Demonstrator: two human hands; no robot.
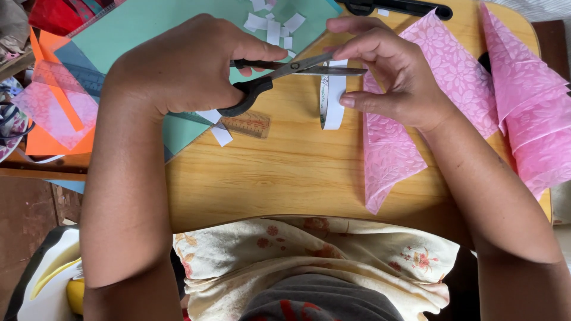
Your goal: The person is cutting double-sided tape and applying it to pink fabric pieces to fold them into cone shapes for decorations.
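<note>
The counter (297, 172) is light wood with a visible grain and a smooth, faintly shiny varnish. The scissors (279, 74) have dull grey metal blades and matt black plastic handles. The white strip (332, 101) is smooth, thin paper, as are the small white offcuts (270, 25) near the far edge. The pink sheets (452, 71) along the right edge look like thin, embossed paper with a soft sheen and a floral relief. The teal sheet (154, 30) at the far left corner is flat, matt card. The small ruler (247, 125) is clear, glossy plastic.

Close head view, straight down
</note>
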